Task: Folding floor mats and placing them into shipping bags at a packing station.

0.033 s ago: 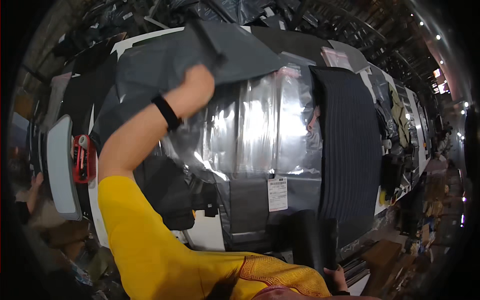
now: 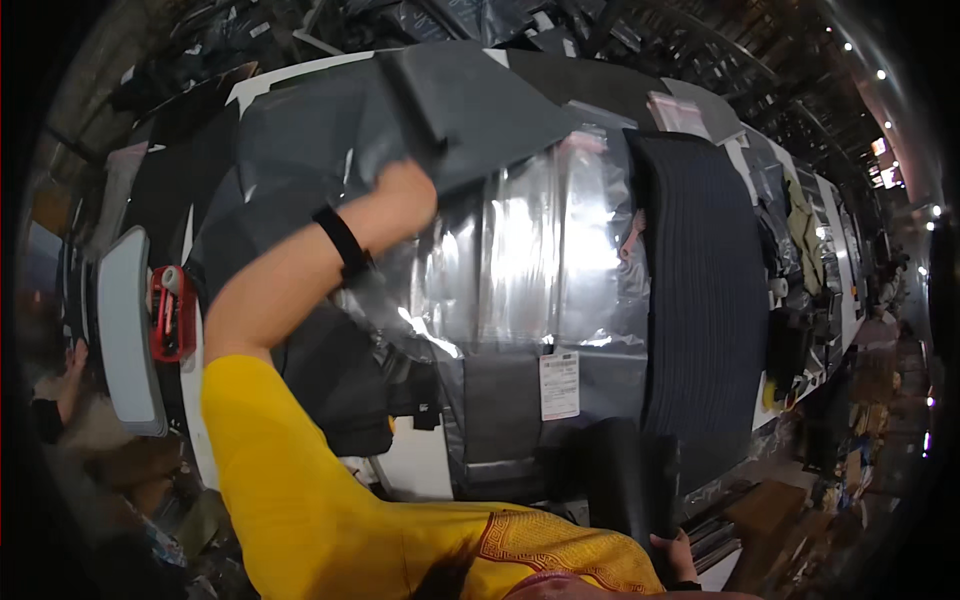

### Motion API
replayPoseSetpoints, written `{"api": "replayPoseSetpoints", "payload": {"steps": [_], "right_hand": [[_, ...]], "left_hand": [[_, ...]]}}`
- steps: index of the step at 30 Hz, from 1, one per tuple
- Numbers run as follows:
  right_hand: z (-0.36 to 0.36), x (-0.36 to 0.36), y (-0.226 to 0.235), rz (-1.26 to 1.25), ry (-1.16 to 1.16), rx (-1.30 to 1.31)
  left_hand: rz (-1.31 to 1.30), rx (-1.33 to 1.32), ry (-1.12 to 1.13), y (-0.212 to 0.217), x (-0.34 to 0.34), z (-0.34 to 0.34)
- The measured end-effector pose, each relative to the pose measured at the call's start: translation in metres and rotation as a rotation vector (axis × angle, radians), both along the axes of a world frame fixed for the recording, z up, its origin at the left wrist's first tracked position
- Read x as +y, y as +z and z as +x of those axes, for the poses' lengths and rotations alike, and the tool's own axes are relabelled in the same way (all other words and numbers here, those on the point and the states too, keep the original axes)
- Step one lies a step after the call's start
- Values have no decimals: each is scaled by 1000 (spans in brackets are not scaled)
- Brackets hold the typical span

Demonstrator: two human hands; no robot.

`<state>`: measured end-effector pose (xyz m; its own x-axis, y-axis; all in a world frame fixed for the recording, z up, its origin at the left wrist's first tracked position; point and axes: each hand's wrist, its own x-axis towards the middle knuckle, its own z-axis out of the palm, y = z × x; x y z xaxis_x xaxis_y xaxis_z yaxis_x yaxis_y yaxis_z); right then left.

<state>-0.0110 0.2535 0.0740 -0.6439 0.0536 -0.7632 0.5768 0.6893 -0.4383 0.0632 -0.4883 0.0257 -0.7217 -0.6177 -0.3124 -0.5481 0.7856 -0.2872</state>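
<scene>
My left hand (image 2: 405, 192), with a black band at the wrist, is closed over the near edge of a large dark grey sheet (image 2: 495, 105). What its fingers grip is hidden and blurred; a long dark strip (image 2: 408, 100) slants across the sheet just beyond them. Under that sheet lies a shiny clear plastic bag (image 2: 520, 255), and close below it a white printed label (image 2: 559, 385) sits on a dark grey packet (image 2: 500, 405). Low on the right, my right hand (image 2: 680, 555) is closed at the bottom end of a black, roll-like piece (image 2: 620, 480).
A stack of dark ribbed, folded pieces (image 2: 705, 290) lies right of the plastic bag. On the left are a red basket (image 2: 174, 315) with small items and a pale, rounded board (image 2: 128, 335). Another person's hand (image 2: 72, 380) shows at the far left edge.
My left hand has shifted slightly down and to the right over the grey sheet. My right hand stays at the black piece.
</scene>
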Motion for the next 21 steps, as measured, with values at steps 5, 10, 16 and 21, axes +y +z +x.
{"api": "replayPoseSetpoints", "payload": {"steps": [5,10,16,21], "right_hand": [[-5,-4,6,8,-32,-41],[-5,-27,15,127,-37,-21],[-6,-9,4,56,-33,-38],[4,-18,13,43,-83,33]], "left_hand": [[680,278,167,-34,54,6],[7,642,-239,-96,-4,15],[80,218,-217,-130,-44,-30],[26,276,-100,-57,-86,14]]}}
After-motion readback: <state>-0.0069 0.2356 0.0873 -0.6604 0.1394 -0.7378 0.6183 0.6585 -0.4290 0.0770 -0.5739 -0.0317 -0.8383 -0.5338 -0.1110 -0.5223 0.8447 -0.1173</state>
